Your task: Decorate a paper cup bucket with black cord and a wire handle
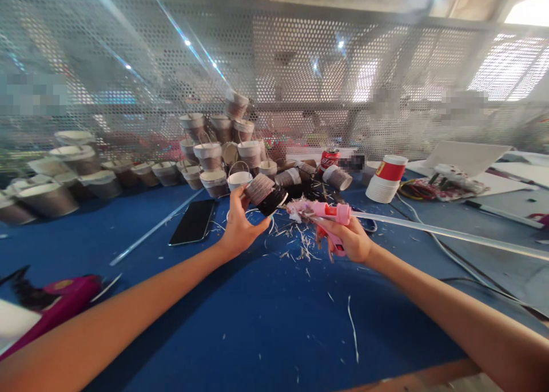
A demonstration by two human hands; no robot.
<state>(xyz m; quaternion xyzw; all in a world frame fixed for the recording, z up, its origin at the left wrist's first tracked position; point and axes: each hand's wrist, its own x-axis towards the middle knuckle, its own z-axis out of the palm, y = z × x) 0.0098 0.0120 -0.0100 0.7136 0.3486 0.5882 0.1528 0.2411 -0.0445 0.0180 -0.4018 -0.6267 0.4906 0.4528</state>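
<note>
My left hand (240,223) grips a small cup (259,190) with a brown wrapped side and a dark band, tilted on its side above the table. In my right hand (354,239) is a pink glue gun (332,212), its nozzle end pointing left toward the cup, a short gap apart. A long clear glue stick (446,230) runs out of the back of the gun to the right. Whitish strands cling around the nozzle. Below the two hands, pale scraps of string or glue (304,243) lie scattered on the blue table (257,323).
Wrapped little buckets (210,156) are stacked at the back left. A black phone (193,222) and another glue stick (156,227) lie left of centre. A red can (329,159), stacked paper cups (386,179) and cables (454,255) are on the right. A perforated metal screen (300,55) stands behind.
</note>
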